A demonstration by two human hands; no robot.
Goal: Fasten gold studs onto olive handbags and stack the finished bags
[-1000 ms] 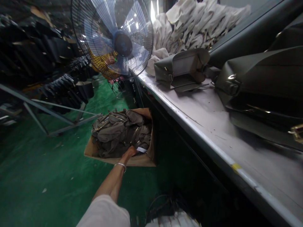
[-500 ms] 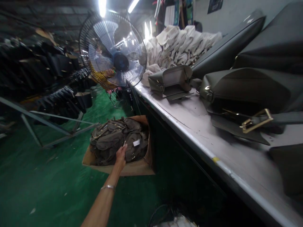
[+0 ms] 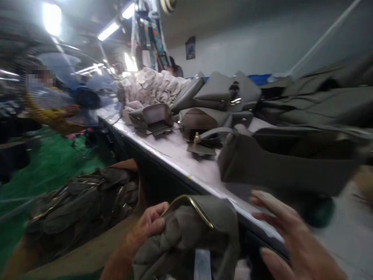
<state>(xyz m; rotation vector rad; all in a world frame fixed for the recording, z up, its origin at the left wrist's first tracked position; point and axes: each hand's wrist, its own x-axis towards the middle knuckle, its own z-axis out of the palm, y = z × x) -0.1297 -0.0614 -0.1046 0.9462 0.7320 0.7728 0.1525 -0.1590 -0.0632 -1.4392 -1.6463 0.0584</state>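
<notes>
My left hand (image 3: 153, 222) grips the edge of a grey-green bag lining (image 3: 180, 229) with a gold zipper (image 3: 201, 212) along its top. The lining hangs in front of me, between the carton and the table, with a pale label (image 3: 202, 264) low on it. Its lower part is cut off by the frame. To the right, my right hand (image 3: 291, 237) is open, fingers apart and a little blurred, in front of the table edge. It holds nothing. Behind it stands a large olive bag body (image 3: 285, 167), its top open.
At lower left, a carton (image 3: 96, 249) holds a pile of similar zippered linings (image 3: 87, 210). On the long table (image 3: 171, 146) are small bags (image 3: 201, 124), stacked grey pieces and crumpled whitish pieces (image 3: 154, 85). A standing fan (image 3: 87, 97) is beyond; a person in yellow (image 3: 43, 112) is behind it.
My left hand has come up from the carton and now holds a lining before me. My right hand has entered at lower right. The view has turned right, towards the table.
</notes>
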